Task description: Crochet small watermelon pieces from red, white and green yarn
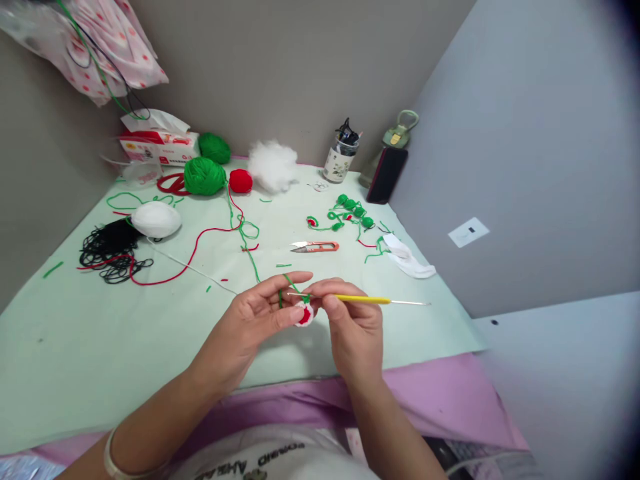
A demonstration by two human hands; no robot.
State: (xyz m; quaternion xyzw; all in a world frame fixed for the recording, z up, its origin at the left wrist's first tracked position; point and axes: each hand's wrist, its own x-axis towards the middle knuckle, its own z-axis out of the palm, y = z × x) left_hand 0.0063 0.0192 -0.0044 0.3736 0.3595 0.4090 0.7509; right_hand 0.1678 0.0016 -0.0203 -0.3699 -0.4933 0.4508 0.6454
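Between thumb and fingers, my left hand [257,313] pinches a small round crochet piece [305,315], red in the middle with a white rim and green at its top. Green yarn [291,283] runs from the piece over my left index finger. My right hand [354,327] is closed on the yellow handle of a crochet hook [363,299], and the hook's tip lies by the green stitches. The far end of the hook points right. Beyond my hands on the table lies a pair of orange thread snips [316,247].
Green yarn balls [205,176], a red ball [241,181], white stuffing [273,165] and a tissue pack [160,147] stand at the back. White yarn [157,219] and black yarn [111,250] lie left. Small green crochet pieces [359,212], a phone [387,175] and a pen jar [341,160] are right.
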